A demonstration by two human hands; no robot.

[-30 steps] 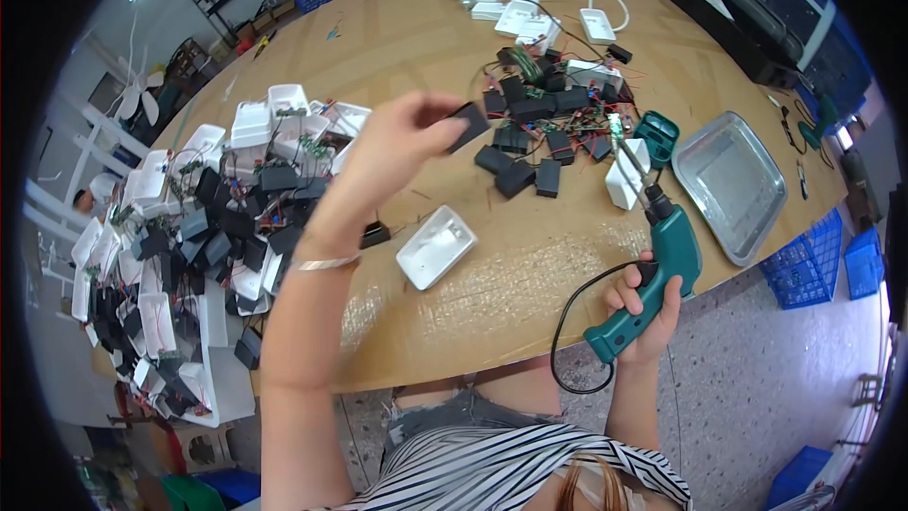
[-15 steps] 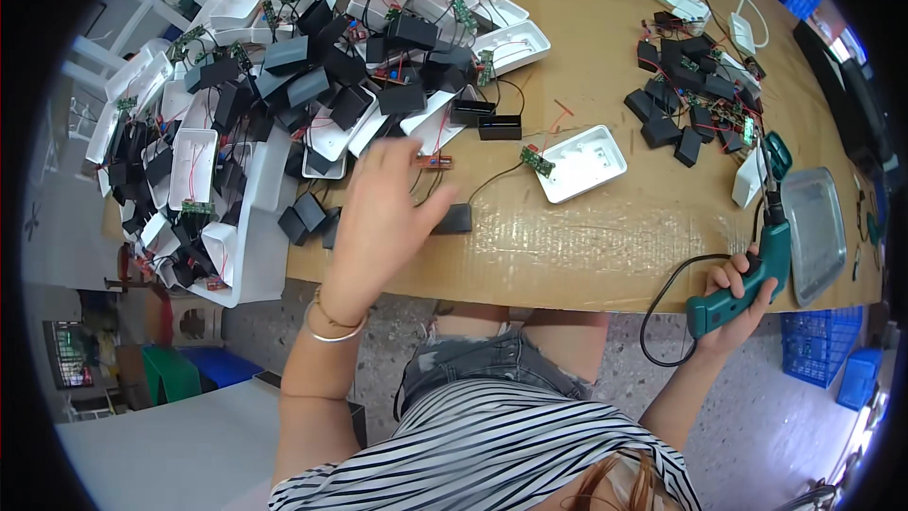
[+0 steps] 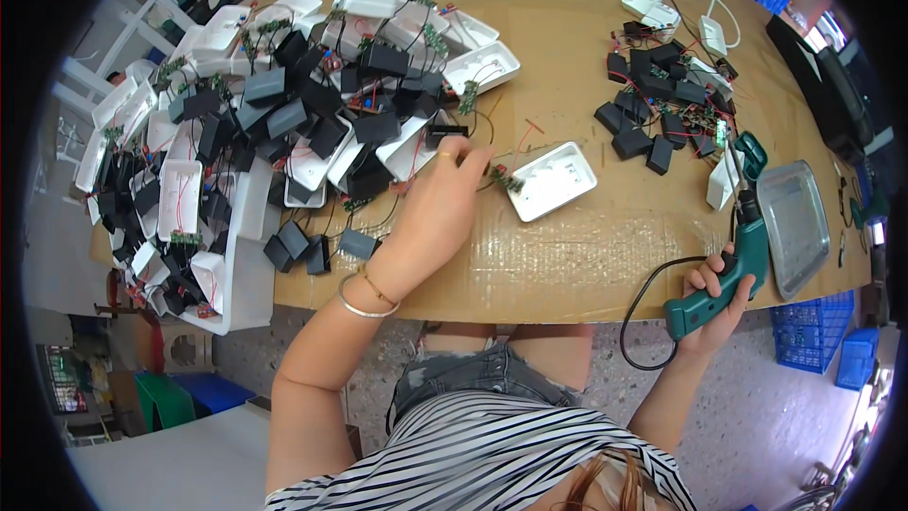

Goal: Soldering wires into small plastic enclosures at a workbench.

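My left hand (image 3: 439,197) reaches over the table, its fingers bent down and drawn together beside a black box (image 3: 446,132). Whatever is between the fingertips is hidden behind them. A small green circuit board (image 3: 507,178) lies just right of these fingers, at the left end of a white plastic housing (image 3: 558,182) with its hollow side up. At the right, my right hand (image 3: 711,286) is wrapped around a green corded electric screwdriver (image 3: 751,251), whose shaft points away from me.
A large heap of white housings (image 3: 180,199), black boxes and wired boards fills the left, partly in a white bin (image 3: 248,251). A smaller pile of black boxes (image 3: 659,85) lies far right. A clear plastic tray (image 3: 796,227) and a green tape dispenser-like object (image 3: 752,155) sit beside the screwdriver.
My left hand has moved right and its fingers have drawn together over the spot where a black box lay. My right hand keeps its hold on the screwdriver. The whole view has shifted slightly.
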